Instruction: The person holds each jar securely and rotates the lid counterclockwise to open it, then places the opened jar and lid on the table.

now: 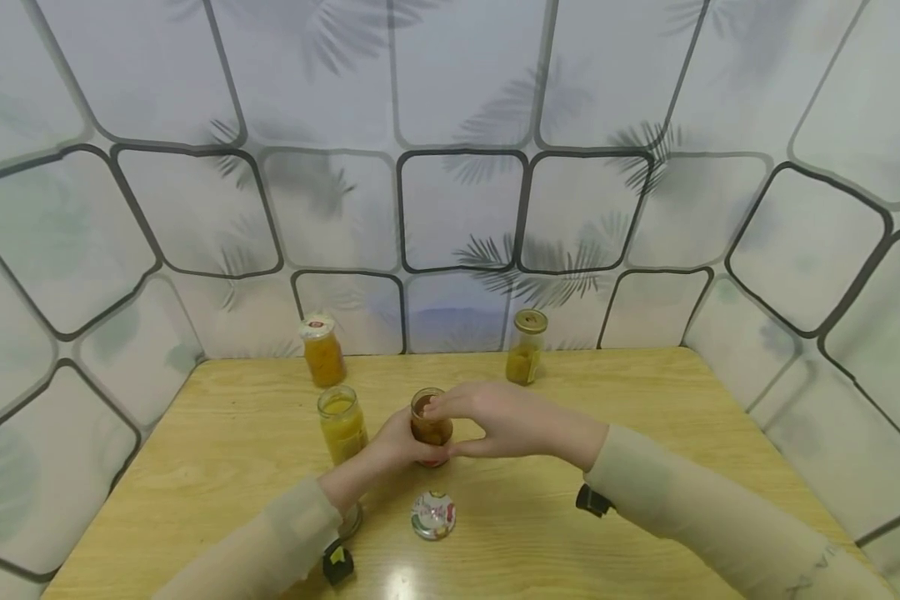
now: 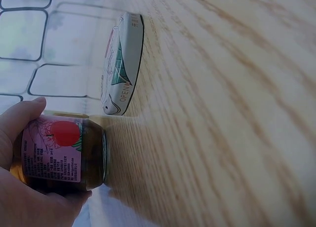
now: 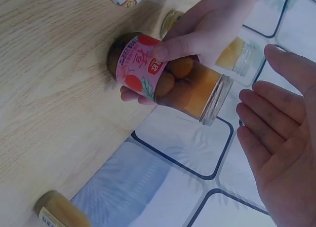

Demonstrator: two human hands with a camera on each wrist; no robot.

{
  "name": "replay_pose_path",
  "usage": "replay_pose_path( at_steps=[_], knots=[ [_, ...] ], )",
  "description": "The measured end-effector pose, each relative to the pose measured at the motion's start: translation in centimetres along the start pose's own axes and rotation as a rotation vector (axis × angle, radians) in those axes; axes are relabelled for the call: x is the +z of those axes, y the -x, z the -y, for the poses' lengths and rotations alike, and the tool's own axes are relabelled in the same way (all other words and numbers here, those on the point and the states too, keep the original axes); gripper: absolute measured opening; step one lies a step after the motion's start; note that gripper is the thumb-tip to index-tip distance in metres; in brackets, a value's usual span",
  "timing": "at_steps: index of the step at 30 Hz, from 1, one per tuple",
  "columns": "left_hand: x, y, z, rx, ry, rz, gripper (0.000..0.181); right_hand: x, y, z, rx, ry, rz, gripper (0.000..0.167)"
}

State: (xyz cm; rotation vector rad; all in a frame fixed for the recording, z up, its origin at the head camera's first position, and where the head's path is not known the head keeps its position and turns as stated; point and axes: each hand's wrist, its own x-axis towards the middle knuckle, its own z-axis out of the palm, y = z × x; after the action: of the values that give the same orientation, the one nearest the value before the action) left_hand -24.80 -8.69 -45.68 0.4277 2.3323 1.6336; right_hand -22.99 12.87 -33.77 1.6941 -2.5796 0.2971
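The left hand (image 1: 399, 442) grips a glass jar (image 1: 431, 428) of dark fruit in amber liquid, standing upright on the table; its pink label (image 3: 140, 64) shows in the right wrist view. The jar's mouth (image 3: 217, 99) has no lid. The right hand (image 1: 513, 421) is held beside and above the mouth, its fingers extended; in the right wrist view the palm (image 3: 291, 143) is apart from the jar. A patterned lid (image 1: 433, 515) lies on the table in front of the jar, also seen in the left wrist view (image 2: 123, 64).
Left of the gripped jar stands an open jar with yellow contents (image 1: 342, 427). Behind are a lidded orange jar (image 1: 324, 358) and a gold-lidded jar (image 1: 526, 348). Another round glass or lid edge (image 1: 351, 521) is partly behind the left forearm. A patterned wall surrounds the wooden table (image 1: 570, 533).
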Motion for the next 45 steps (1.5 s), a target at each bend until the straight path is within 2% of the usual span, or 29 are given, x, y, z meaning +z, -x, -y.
replay_pose_path(
  at_steps=[10, 16, 22, 29, 32, 39, 45],
  knots=[
    [-0.1, -0.1, 0.3, -0.026, 0.011, 0.000, 0.067, -1.0, 0.2, -1.0, 0.066, 0.039, -0.006, 0.050],
    [0.1, -0.1, 0.4, -0.041, 0.027, -0.009, 0.059, -2.0, 0.6, -3.4, 0.167, 0.042, -0.039, 0.051],
    [0.2, -0.3, 0.4, -0.057, 0.023, -0.029, 0.058, -2.4, 1.2, -5.9, 0.294, 0.022, -0.062, 0.053],
    [0.3, -0.1, 0.2, -0.070, 0.000, -0.049, 0.058, -2.1, 2.5, -8.9, 0.437, 0.010, -0.040, 0.055],
    [0.4, -0.1, 0.2, -0.080, -0.002, -0.049, 0.057, -1.8, 3.2, -10.1, 0.485, 0.017, -0.059, 0.059],
    [0.3, 0.0, 0.3, -0.077, 0.009, -0.046, 0.059, -1.1, 4.5, -12.7, 0.527, 0.035, -0.127, 0.069],
    [0.4, 0.0, 0.3, -0.076, -0.004, -0.053, 0.059, -0.7, 5.5, -14.3, 0.634, 0.001, -0.161, 0.072]
  ],
)
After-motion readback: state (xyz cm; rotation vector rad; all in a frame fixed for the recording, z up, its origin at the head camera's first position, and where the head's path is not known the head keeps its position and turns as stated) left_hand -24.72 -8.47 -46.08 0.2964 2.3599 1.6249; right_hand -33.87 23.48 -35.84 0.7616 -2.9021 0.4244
